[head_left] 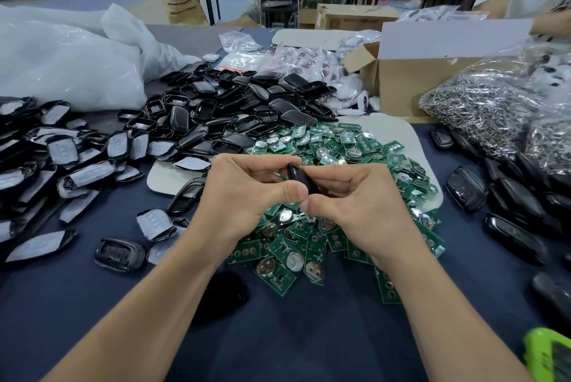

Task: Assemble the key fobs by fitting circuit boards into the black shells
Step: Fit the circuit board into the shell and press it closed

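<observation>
Together, left hand (244, 193), right hand (355, 205) pinch black shell (297, 176).

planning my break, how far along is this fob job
Done: a row of closed black fobs lies at the right. In hand: left hand and right hand both pinch one black shell. Left: a heap of green circuit boards and a pile of empty shells behind it, so most seems to remain.
</observation>
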Demonstrator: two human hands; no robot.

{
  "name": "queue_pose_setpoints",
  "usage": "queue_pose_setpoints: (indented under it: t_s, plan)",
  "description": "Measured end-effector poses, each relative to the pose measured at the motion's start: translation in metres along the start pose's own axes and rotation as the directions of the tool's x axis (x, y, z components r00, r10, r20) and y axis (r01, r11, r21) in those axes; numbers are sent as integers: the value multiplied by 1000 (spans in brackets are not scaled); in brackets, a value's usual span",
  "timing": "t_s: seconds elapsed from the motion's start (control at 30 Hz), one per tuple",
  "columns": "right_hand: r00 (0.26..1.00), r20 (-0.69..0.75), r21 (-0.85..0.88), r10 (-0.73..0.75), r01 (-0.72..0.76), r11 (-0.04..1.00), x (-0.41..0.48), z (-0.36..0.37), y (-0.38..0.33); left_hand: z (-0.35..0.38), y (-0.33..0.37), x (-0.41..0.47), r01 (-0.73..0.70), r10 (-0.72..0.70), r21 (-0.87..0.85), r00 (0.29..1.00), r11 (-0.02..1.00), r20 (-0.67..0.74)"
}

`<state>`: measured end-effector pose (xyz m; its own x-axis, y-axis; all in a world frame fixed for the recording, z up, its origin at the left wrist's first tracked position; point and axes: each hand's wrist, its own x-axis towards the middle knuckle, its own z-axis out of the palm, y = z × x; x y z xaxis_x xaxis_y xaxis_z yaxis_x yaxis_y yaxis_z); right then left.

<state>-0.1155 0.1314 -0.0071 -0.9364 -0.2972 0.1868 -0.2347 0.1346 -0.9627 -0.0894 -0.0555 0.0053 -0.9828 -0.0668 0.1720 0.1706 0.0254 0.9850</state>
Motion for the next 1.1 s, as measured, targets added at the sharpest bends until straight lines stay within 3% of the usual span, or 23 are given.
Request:
queue_pose_setpoints:
  t_s: [0.17,0.27,0.43,0.73,0.87,1.1]
  plan:
    - [994,-85,-132,-72,60,989,-3,4,-3,3,1,1,41,-41,-5,999,999,-19]
    - [977,-138,-283,-162,118,952,-7,14,-6,6,1,2,151,-154,-58,987,987,-51]
    - [964,-104,-441,-246,177,880,-9,21,-4,8,-1,1,264,-262,-1,958,964,-119]
    - [957,-108,-511,-269,179,841,-12,24,-2,11,-3,2,217,-202,52,955,975,-215]
    - [955,-145,-487,-259,159,859,-11,24,-1,12,-4,3,159,-146,51,970,986,-197]
    - [947,-164,-482,-277,168,860,-11,24,-6,15,-3,2,290,-299,-101,950,952,-91]
